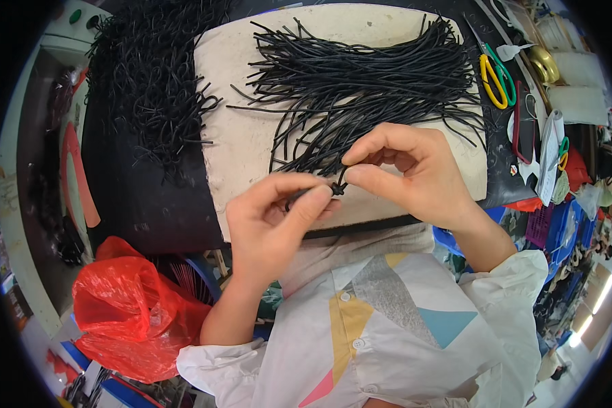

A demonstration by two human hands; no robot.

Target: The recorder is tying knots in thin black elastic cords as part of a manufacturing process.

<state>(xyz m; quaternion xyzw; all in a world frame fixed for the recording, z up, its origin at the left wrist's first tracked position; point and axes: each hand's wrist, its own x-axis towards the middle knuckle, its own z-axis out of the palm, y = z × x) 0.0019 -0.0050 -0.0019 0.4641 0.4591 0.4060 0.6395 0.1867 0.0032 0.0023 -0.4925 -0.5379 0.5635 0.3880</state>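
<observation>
Near the front edge of a cream board (234, 136), my two hands meet over a knotted black cord (338, 190). My left hand (272, 211) pinches the cord beside the knot between thumb and fingers. On the other side, my right hand (411, 173) is closed in a pinch on a strand rising from that knot. Just beyond my fingers lies a thick spread of loose straight black cords (367, 75) across the board. To its left is a heap of curled, looped black cords (153, 88) on the dark table.
Scissors with yellow and green handles (496, 78) lie right of the board, near a roll of gold tape (542, 64) and a dark red-edged object (525, 122). A red plastic bag (139, 306) sits low on the left. A pink curved piece (78, 177) lies at the table's left edge.
</observation>
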